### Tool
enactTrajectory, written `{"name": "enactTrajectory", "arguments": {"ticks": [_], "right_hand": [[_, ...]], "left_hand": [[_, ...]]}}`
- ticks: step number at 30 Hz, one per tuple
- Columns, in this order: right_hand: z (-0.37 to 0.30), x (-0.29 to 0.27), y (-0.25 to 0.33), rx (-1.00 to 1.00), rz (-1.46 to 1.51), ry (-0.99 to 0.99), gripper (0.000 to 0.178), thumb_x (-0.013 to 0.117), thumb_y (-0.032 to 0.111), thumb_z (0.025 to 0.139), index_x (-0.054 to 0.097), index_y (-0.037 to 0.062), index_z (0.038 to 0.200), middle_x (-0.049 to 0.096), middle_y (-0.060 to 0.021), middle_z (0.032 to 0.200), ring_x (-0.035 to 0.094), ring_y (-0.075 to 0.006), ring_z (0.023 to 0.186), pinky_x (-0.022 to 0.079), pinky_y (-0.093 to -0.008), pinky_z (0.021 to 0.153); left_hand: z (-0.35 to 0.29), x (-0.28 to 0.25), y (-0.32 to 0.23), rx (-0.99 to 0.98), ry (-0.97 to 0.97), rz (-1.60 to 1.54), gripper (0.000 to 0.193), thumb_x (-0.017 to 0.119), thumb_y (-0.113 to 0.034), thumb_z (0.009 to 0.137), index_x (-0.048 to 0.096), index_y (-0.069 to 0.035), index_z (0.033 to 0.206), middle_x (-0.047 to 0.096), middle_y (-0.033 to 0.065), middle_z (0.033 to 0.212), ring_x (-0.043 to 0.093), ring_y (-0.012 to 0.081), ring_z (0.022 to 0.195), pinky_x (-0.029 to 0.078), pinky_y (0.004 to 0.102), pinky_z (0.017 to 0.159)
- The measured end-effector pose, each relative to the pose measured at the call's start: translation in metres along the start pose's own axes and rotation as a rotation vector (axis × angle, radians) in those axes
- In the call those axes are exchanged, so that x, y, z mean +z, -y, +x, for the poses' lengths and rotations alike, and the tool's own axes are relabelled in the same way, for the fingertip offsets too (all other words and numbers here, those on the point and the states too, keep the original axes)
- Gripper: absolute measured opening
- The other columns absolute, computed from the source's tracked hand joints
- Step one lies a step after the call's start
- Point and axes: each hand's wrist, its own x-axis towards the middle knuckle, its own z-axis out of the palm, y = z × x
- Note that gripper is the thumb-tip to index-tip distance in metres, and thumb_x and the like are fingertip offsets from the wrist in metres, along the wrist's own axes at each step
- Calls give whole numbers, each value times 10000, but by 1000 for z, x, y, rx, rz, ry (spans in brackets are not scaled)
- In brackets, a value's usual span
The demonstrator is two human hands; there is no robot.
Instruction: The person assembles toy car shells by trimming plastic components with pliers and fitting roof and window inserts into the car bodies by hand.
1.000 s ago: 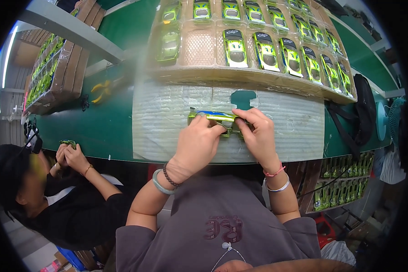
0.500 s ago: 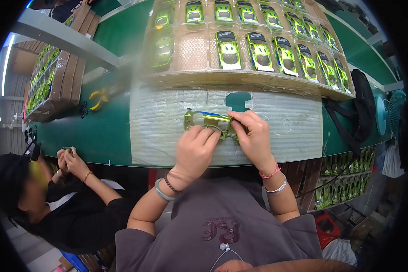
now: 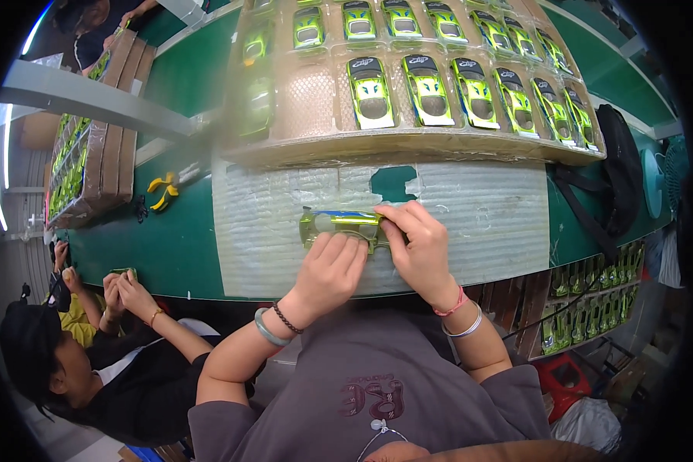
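Observation:
A yellow-green toy car body shell with a blue stripe along its side is held just over the foam sheet, its long side running left to right. From the near side, the fingers of my left hand are closed on the shell's lower edge and partly reach inside it. My right hand pinches the right end between thumb and fingers. That end and part of the near side are hidden behind my fingers.
Beyond the foam sheet stands a cardboard box with a clear tray of similar shells. Yellow-handled cutters lie left on the green table. A black bag sits at right. A co-worker works at left.
The whole view has shifted a little, and the shell looks slightly rolled between my fingers. Both hands keep their hold on it. More of another person shows at the far left.

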Motion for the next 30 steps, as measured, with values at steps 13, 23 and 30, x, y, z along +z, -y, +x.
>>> {"name": "enactTrajectory", "arguments": {"ticks": [13, 23, 30], "right_hand": [[15, -9, -8, 105, -15, 112, 202, 635, 6, 816, 696, 22, 1008, 632, -142, 789, 606, -262, 652, 467, -343, 596], [21, -16, 5, 149, -37, 166, 196, 607, 11, 814, 685, -7, 993, 634, -192, 831, 620, -357, 755, 491, -407, 685], [9, -12, 14, 136, -54, 89, 184, 638, -19, 807, 679, -8, 986, 613, -152, 826, 608, -303, 711, 483, -360, 642]], "left_hand": [[1, -15, -1, -161, -95, -188, 256, 679, -47, 748, 625, -2, 994, 614, 122, 931, 567, 286, 889, 463, 420, 851], [-14, -2, -20, -492, -157, -322, 257, 718, -85, 771, 617, -14, 996, 606, 107, 898, 572, 306, 852, 461, 404, 737], [-19, 0, -26, -456, -180, -257, 221, 723, -32, 738, 646, -27, 944, 601, 95, 859, 568, 304, 854, 464, 393, 752]]}}
